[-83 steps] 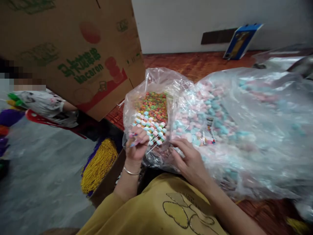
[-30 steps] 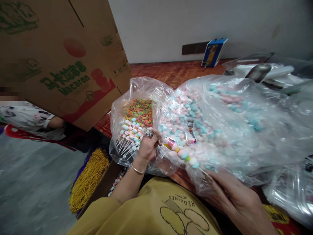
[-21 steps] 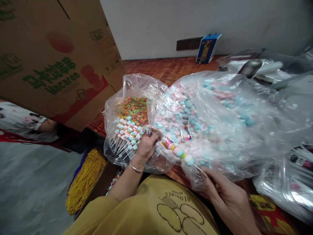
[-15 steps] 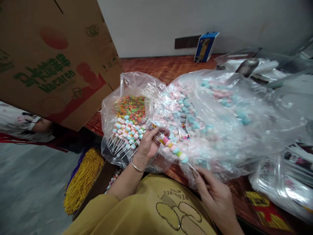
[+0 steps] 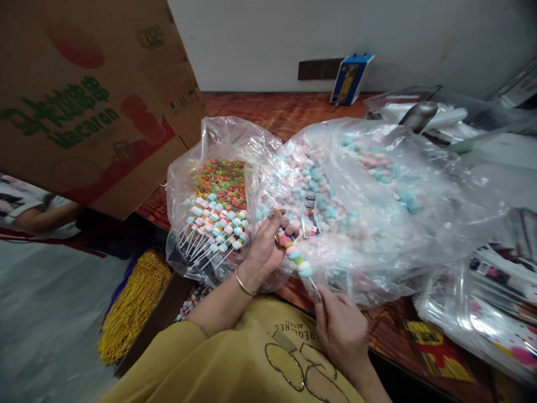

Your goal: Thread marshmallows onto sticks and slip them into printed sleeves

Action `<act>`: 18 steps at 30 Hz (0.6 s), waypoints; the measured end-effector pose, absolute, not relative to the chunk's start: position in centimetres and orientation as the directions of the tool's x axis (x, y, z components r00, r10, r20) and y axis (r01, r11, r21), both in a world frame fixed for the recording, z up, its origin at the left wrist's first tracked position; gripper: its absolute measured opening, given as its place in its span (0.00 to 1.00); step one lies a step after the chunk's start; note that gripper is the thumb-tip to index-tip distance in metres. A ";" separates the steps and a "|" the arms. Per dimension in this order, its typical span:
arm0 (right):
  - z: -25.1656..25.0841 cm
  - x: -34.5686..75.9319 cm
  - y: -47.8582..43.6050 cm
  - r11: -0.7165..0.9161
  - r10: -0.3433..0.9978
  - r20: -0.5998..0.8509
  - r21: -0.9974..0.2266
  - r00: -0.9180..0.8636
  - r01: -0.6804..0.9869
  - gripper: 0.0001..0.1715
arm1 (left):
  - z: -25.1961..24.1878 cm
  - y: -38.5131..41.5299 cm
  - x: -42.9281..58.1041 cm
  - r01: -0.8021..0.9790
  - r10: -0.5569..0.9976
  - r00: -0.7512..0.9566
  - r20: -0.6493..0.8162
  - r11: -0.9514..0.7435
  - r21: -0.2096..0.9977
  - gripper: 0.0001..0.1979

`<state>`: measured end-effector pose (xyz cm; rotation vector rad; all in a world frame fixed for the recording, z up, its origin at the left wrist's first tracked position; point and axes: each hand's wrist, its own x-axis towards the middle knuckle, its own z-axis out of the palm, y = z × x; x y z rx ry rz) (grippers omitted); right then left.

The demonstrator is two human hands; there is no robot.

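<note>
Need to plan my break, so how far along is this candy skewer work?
Done: a batch of filled skewers lies in the small bag. In hand: one candy skewer, left hand at its top, right hand pinching the stick's end. Left: the large bag holds plenty of loose pink and blue candies.

Left hand (image 5: 266, 249): raised ahead of the chest, back toward the camera, fingers curled, thumb pressed to the fingertips.
Left forearm (image 5: 218, 305): bare, slanting up to the right.
Right hand (image 5: 342, 330): lower, close to the body, thumb and forefinger pinched, pointing up-left.
Right forearm (image 5: 373, 386): bare, entering from bottom right.
Hands: apart.
</note>
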<state>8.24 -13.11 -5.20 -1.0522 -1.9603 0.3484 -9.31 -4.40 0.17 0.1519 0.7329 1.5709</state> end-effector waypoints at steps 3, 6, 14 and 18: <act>-4.9 7.7 -14.1 0.144 0.973 0.094 -0.961 -0.212 0.236 0.16 | -0.1 -4.5 -8.9 -0.854 0.942 -0.109 -0.318 0.074 0.515 0.16; -4.6 6.7 -14.5 -0.313 0.927 -0.260 -0.933 -0.269 -0.177 0.21 | -0.2 -4.6 -8.4 -0.863 0.941 -0.104 -0.323 0.076 0.499 0.17; -5.8 6.9 -13.1 0.271 0.963 0.256 -0.908 -0.087 0.319 0.10 | -0.1 -4.6 -7.5 -0.840 0.923 -0.173 -0.343 0.043 0.541 0.18; -6.4 7.2 -12.3 0.526 0.825 0.546 -0.652 -0.143 0.546 0.06 | -0.4 -4.7 -7.0 -0.837 0.927 -0.168 -0.335 0.045 0.546 0.19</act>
